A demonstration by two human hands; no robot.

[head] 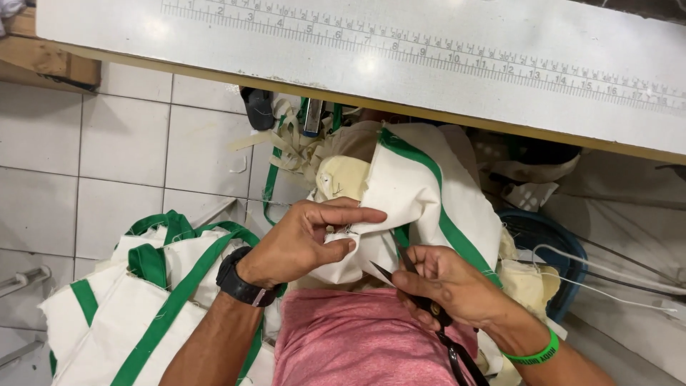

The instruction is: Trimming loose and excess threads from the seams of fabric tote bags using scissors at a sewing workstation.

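Down in the lap, just below the edge of the white surface (443,78), the left hand (304,239) comes in from the left with the wrist bent, thumb and forefinger pinched shut on a fold of the cream fabric piece with green trim (421,193). A black wristwatch (239,280) sits on that wrist. The right hand (446,282) comes up from the lower right, fingers curled closed around the handles of the black scissors (407,275), blades parted in a narrow V and pointing up at the cloth's lower edge, right beside the left thumb. A green wristband (534,354) circles the right wrist. A printed ruler strip (429,50) runs along the surface. On the tiled floor (121,150) to the left lies a pile of cream bags with green straps (143,300).
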